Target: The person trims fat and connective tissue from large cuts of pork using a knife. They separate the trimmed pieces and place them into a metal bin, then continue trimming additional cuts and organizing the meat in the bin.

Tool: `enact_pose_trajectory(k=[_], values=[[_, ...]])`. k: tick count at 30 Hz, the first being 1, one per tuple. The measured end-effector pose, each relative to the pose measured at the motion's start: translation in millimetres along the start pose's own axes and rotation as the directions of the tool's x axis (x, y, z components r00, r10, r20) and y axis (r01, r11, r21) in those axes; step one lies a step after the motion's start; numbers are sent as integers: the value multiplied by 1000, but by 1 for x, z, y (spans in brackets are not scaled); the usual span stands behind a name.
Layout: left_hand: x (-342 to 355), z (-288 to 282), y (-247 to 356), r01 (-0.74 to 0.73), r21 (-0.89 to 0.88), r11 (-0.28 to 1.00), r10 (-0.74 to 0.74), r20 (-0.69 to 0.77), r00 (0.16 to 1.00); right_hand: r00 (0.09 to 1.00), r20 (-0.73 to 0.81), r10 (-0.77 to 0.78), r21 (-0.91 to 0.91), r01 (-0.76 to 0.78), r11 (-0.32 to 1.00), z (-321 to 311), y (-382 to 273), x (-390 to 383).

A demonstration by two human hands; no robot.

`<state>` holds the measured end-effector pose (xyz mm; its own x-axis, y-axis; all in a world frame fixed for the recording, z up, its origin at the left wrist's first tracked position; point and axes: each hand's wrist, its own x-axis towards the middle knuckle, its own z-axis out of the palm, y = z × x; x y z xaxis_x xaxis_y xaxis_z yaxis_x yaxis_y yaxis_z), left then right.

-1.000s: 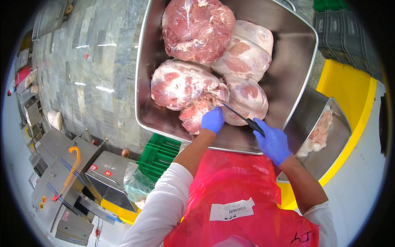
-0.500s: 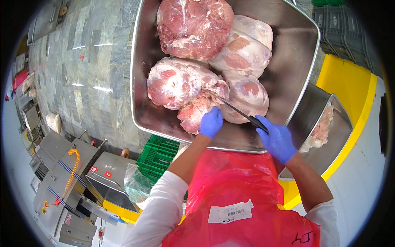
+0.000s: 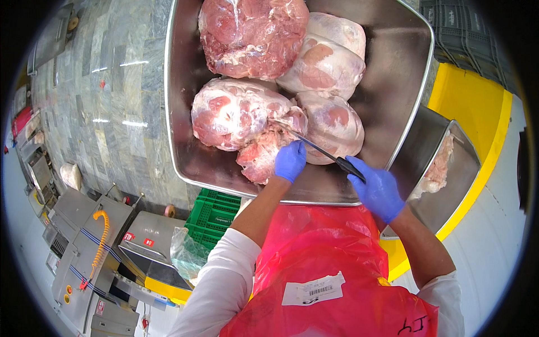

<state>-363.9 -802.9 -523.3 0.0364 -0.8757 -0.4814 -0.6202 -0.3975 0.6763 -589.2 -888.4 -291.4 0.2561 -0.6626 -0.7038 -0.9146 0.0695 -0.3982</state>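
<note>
In a deep steel tub (image 3: 387,73) lie several large pieces of raw meat. My right hand (image 3: 376,188), in a blue glove, is closed round the black handle of a knife (image 3: 323,150). The blade points up and to the left, its tip at the meat piece (image 3: 233,115) on the left. My left hand (image 3: 291,161), also gloved, is closed on a ragged reddish flap of meat (image 3: 257,159) at that piece's near end. A pale rounded piece (image 3: 332,126) lies right of the blade, partly beneath it.
A big red piece (image 3: 252,39) and further pale pieces (image 3: 325,64) fill the tub's far part. At right, a smaller steel bin (image 3: 463,188) holds meat trimmings (image 3: 438,171). Green crates (image 3: 212,219) stand at near left; grey crates (image 3: 469,42) are at far right.
The tub and its meat have shifted slightly left in the view. My left hand has moved slightly up against the meat; the knife stays at nearly the same spot in the cut.
</note>
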Motion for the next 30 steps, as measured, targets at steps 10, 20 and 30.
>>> enact_pose_trajectory(k=[10, 20, 30], values=[[-1, 23, -11, -86, 211, 974, 78, 46, 996, 993, 74, -91, -116, 100, 988, -31, -20, -8], [7, 34, 6, 70, 327, 942, -112, 112, 987, 965, 198, -174, -358, 236, 904, -37, -65, -5], [-29, 39, -1, -146, 158, 977, 128, 119, 985, 979, 127, -162, -425, 201, 883, -30, -54, -2]])
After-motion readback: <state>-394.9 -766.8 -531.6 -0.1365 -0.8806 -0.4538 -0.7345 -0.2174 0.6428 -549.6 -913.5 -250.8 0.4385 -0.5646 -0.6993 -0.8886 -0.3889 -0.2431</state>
